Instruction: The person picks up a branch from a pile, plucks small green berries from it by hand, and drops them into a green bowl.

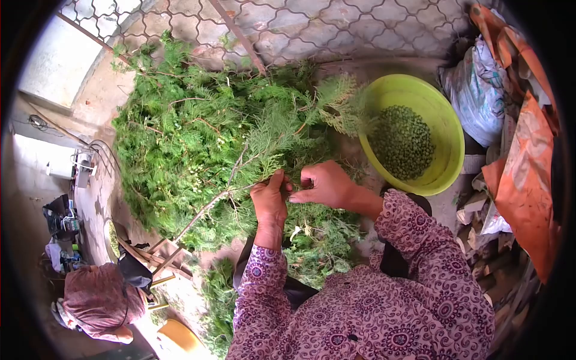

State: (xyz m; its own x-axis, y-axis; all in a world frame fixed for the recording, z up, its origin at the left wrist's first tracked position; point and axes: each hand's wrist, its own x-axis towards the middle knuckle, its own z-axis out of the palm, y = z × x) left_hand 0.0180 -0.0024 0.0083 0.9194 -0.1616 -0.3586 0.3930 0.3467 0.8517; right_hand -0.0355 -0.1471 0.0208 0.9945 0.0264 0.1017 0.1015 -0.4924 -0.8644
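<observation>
A cut evergreen branch (pixel 207 209) with flat, feathery green sprays lies across a large heap of similar branches (pixel 174 144). My left hand (pixel 270 201) is closed with thumb and fingers pinched on a side twig of this branch. Close beside it, my right hand (pixel 327 185) has its thumb and forefinger curled toward each other near the left fingertips. Whatever is between the right fingers is too small to make out. To the right, a yellow-green basin (pixel 451 129) holds many small round green cones or fruits (pixel 403 143), piled toward its lower side.
A wavy metal grille (pixel 360 27) runs along the back wall. Stuffed sacks (pixel 477 90), an orange sheet (pixel 525 192) and stacked wood pieces (pixel 498 276) line the right side. At lower left, another person (pixel 102 297) bends near a yellow tub (pixel 180 337).
</observation>
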